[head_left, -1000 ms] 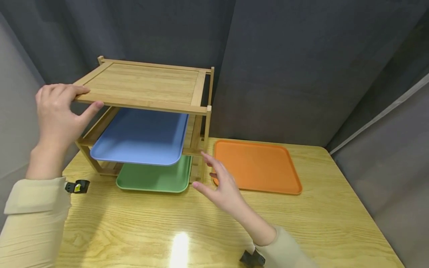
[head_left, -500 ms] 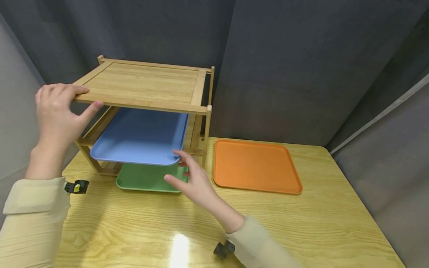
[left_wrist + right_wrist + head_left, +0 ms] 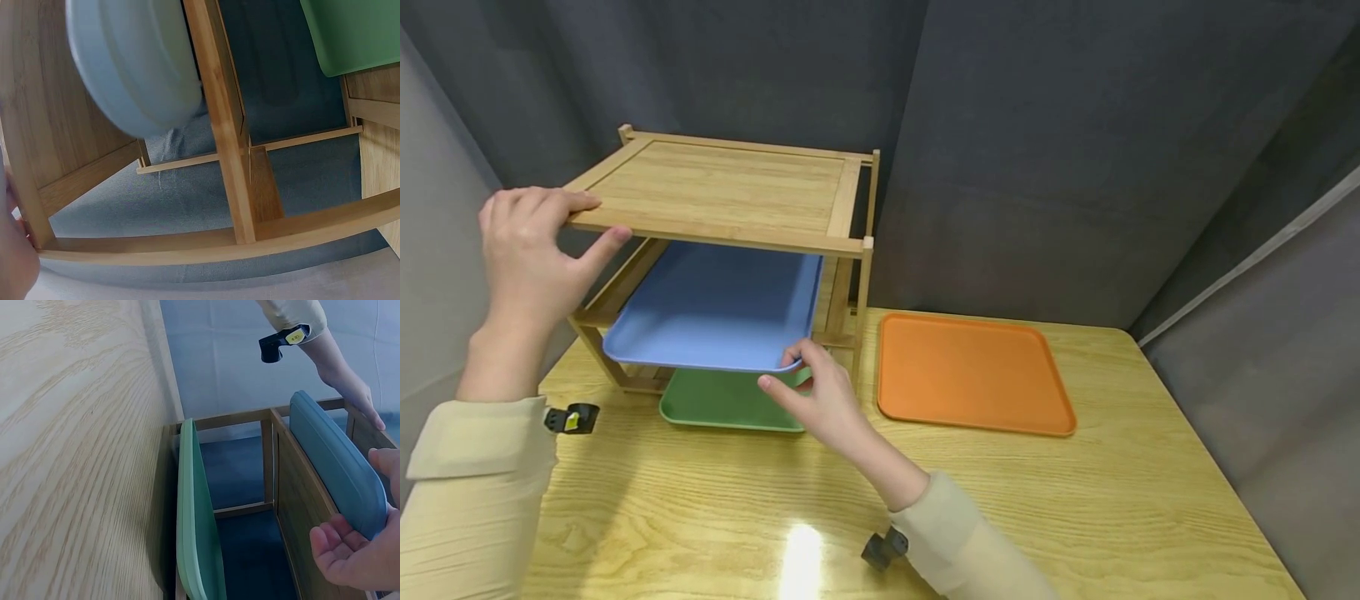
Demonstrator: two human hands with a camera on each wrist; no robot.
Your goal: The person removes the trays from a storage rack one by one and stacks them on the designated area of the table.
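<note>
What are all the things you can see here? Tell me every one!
rack: 1, light wood, three levels, back left of the table
blue tray: 1, blue, on the rack's middle level, front edge sticking out
green tray: 1, green, on the bottom level, under the blue one
orange tray: 1, orange, flat on the table right of the rack
table: 1, pale wood grain, under everything
curtain: dark grey, behind and beside the table
wrist cameras: 2, black, one by each sleeve cuff
sleeves: 2, cream, on both arms
left hand: 1, grips the rack's top front left corner
right hand: 1, pinches the blue tray's front right corner
</note>
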